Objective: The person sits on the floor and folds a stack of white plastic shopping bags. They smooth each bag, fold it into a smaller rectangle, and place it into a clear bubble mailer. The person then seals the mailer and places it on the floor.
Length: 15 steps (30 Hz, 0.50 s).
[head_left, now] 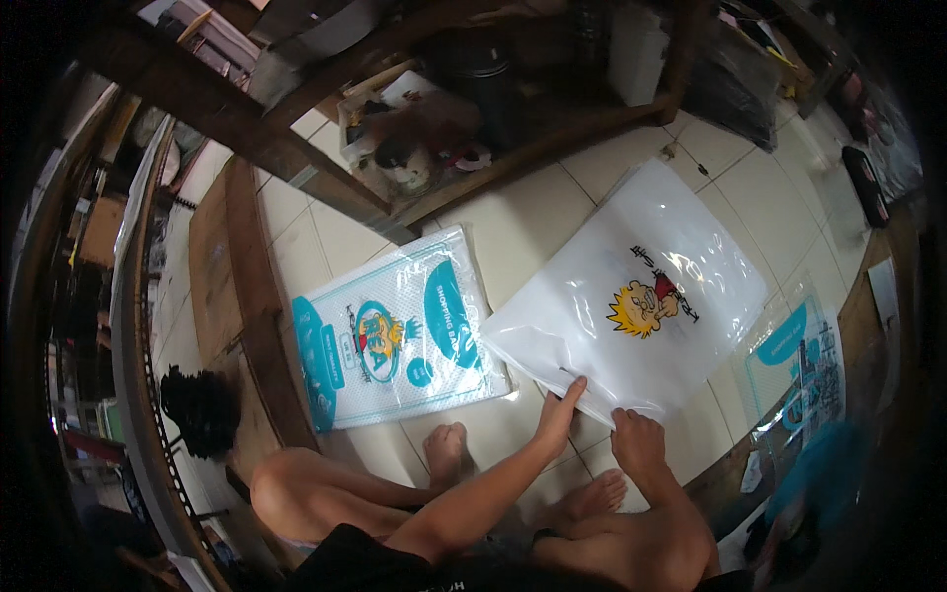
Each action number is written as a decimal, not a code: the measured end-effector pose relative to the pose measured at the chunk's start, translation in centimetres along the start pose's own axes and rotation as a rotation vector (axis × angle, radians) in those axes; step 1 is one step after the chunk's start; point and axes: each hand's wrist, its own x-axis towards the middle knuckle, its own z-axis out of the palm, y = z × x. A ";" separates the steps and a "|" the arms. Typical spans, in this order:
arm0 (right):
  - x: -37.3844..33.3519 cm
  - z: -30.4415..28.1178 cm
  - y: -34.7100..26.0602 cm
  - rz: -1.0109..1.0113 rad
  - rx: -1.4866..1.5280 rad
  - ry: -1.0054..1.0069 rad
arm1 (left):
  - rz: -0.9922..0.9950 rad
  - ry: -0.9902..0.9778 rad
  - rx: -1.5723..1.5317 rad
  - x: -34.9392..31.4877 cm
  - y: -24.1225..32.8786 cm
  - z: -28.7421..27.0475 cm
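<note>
A stack of white plastic bags (582, 266) with a yellow-haired cartoon print lies on the tiled floor in front of me. My left hand (560, 419) grips the near edge of a bag, thumb on top and fingers hidden beneath. Just right of it, my right hand (638, 439) is closed on the same edge near the bag's corner. To the left lies a clear package (459, 370) with turquoise print, white bags showing inside. Another clear wrapper (764, 370) with turquoise print is on the right, partly over a wooden edge.
A wooden table frame (533, 163) stands ahead, with a box of odds and ends (414, 128) beneath it. A long wooden beam (258, 296) is at the left. Dark plastic sheeting (735, 99) sits at the far right. My bare feet (446, 454) rest close to the bags.
</note>
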 end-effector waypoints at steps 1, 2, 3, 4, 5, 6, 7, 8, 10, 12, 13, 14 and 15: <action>-0.3 0.0 -0.2 0.001 0.009 -0.003 | -0.017 0.023 -0.025 0.5 0.7 0.4; -0.5 0.0 -0.4 0.004 0.019 -0.005 | -0.034 0.046 -0.048 1.0 1.4 0.5; -0.5 0.9 -0.4 -0.020 0.037 0.040 | -0.053 0.060 -0.064 1.3 2.0 0.6; -0.5 2.3 -0.6 -0.037 0.058 0.079 | -0.048 0.094 -0.078 1.5 1.9 0.2; -0.5 3.5 -0.7 -0.053 0.082 0.118 | -0.043 0.129 -0.090 1.9 1.8 -0.6; -0.7 3.5 -1.4 -0.085 0.121 0.019 | -0.051 0.155 -0.102 2.3 1.2 -1.4; -0.4 3.0 -2.0 -0.107 0.159 -0.073 | -0.048 0.112 -0.112 2.6 0.8 -2.4; -0.2 2.3 -1.6 -0.130 0.198 -0.165 | -0.046 0.069 -0.126 2.7 0.8 -3.4; 0.2 0.1 0.7 -0.172 0.394 -0.305 | -0.140 0.102 -0.234 1.6 2.8 -3.3; 3.1 -1.0 4.8 -0.126 0.515 -0.383 | -0.216 0.089 -0.383 0.9 3.6 -4.3; 5.2 -0.2 8.5 -0.085 0.383 -0.137 | -0.253 0.088 -0.460 0.6 3.5 -4.6; 7.5 -4.1 10.4 0.230 0.513 0.004 | -0.243 0.088 -0.442 0.5 3.0 -5.3; 9.4 -5.6 14.0 0.146 0.387 0.311 | -0.232 0.077 -0.421 0.7 2.3 -5.8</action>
